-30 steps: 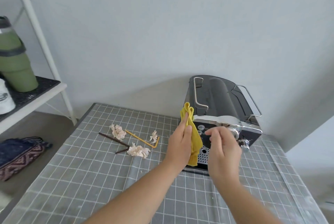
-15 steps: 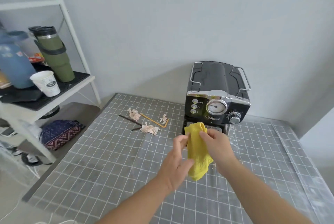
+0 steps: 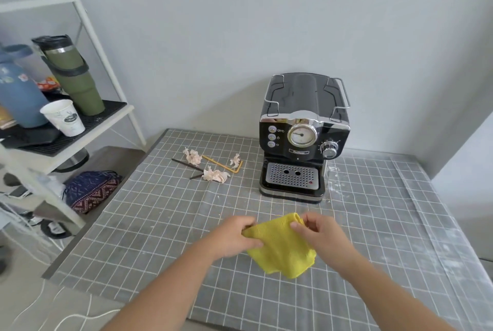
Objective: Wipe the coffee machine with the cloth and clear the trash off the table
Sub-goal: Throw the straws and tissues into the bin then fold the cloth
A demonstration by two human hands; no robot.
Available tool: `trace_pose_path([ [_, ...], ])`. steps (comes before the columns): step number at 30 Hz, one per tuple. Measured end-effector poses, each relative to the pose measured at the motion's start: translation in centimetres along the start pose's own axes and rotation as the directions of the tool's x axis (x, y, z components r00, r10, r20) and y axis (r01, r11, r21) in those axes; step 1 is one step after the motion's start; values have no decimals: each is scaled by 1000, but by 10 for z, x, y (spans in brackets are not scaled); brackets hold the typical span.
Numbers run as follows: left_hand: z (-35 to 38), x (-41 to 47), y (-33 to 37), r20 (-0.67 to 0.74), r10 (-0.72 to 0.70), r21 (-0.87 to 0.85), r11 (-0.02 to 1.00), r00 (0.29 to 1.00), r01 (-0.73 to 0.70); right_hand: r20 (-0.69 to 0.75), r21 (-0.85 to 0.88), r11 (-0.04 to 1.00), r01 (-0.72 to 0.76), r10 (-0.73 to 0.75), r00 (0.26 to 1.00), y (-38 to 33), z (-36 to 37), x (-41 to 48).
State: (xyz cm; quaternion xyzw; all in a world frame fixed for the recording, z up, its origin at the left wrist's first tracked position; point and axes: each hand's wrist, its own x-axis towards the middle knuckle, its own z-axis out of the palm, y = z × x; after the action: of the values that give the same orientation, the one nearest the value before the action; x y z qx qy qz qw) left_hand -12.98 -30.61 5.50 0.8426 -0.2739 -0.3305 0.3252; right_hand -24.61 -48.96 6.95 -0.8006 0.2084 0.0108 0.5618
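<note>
A yellow cloth point(image 3: 282, 248) is held low over the grey grid table point(image 3: 149, 224), well in front of the coffee machine. My left hand point(image 3: 234, 236) pinches its left edge and my right hand point(image 3: 320, 234) pinches its upper right corner. The black and chrome coffee machine point(image 3: 302, 133) stands at the back of the table with its front facing me. To the machine's left lies the trash: crumpled tissue pieces point(image 3: 214, 174), a bent yellow straw point(image 3: 226, 166) and dark stir sticks point(image 3: 186, 165).
A white shelf rack point(image 3: 88, 128) stands left of the table with a green tumbler point(image 3: 72, 77), a blue bottle point(image 3: 18, 90) and a paper cup point(image 3: 65, 117). A patterned bag point(image 3: 90, 192) lies on the floor beneath. White powder marks the table right of the machine.
Both hands drew the cloth away from the machine's front and down toward the near part of the table. The right hand, earlier at the machine, now grips the cloth too.
</note>
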Motion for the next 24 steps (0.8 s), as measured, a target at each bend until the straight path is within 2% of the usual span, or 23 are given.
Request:
trace_pose_path([
  [5,4,-6,-10,-83,-21,-37,999,996,18,-53,-24,997,-73,71,996,30,6,-1],
  [9,-3,-5,-7,-61,-33,-51,998,998,30,-1,49,986,-157,157,988,39,6,5],
  [13,-12,12,-13,2,-108,-116,987,994,107,51,141,949,-281,277,960,43,12,22],
  [15,-9,28,-21,-65,-119,-65,991,991,115,15,109,943,-314,315,949,48,19,36],
  [17,0,44,-30,-199,-126,-3,992,972,128,-56,30,949,-313,314,948,58,27,52],
  [19,13,54,-41,-272,-100,97,987,957,131,-133,-116,947,-299,284,950,68,37,63],
  [21,26,55,-52,-214,6,354,933,977,71,-178,-373,902,-217,161,971,78,47,66],
  [24,40,50,-71,-19,54,591,806,998,-32,-34,-665,747,-11,-16,999,86,67,55],
])
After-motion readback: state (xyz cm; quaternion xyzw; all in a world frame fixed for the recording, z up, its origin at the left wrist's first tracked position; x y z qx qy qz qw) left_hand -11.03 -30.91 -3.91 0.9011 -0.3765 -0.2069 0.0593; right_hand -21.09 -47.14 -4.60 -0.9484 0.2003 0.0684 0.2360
